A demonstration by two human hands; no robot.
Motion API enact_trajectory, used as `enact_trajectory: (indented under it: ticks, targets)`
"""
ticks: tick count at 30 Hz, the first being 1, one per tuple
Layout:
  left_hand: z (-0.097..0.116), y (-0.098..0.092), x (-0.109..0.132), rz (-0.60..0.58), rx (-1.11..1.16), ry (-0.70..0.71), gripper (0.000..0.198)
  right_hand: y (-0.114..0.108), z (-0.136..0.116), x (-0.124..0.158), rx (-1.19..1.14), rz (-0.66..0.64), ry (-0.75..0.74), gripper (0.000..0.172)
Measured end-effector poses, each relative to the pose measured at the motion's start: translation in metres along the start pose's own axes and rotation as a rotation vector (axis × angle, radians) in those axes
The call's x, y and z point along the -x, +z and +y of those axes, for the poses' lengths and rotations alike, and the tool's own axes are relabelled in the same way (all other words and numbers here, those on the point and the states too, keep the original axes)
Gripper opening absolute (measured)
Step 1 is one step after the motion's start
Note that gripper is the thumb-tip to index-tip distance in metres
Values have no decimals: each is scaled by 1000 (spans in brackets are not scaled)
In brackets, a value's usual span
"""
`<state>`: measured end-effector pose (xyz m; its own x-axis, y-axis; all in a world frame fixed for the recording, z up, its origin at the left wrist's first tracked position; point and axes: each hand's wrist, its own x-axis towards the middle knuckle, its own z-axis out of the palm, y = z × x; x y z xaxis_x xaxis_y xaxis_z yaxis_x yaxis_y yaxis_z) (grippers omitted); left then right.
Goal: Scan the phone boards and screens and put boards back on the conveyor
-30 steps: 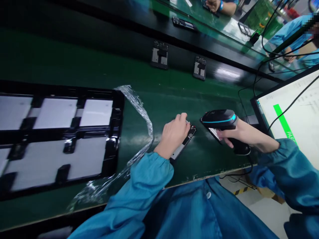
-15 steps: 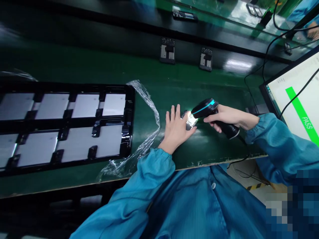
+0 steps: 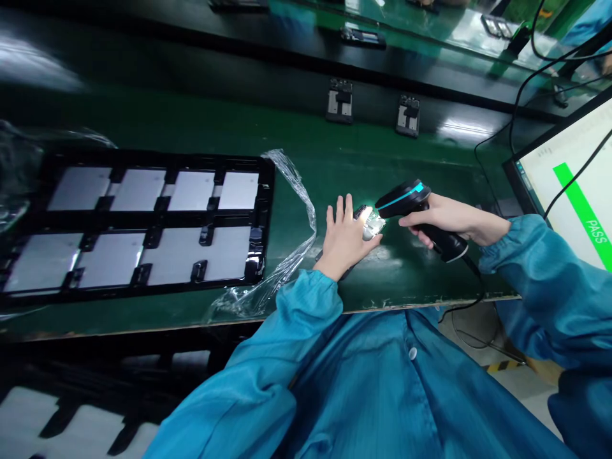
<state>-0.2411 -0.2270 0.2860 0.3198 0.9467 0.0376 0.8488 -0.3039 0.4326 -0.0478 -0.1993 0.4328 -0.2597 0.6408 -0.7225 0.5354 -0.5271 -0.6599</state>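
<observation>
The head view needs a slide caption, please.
Right hand aims a handheld scanner at the lit device partly under the left hand.

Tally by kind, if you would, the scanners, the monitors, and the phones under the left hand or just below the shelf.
Scanner in the right hand: 1
Monitor: 1
Phone under the left hand: 1
Opened phones just below the shelf: 2
Total: 5

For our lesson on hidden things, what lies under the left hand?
An opened phone; its brightly lit end shows. The left hand covers its middle, whose details cannot be seen.
</observation>
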Motion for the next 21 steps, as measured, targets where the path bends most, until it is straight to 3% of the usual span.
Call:
enact_trajectory:
  ticks: [21]
  targets:
    - [5,-6,-3,22,4,-1,70,2,13,6,-18,50,-121,30]
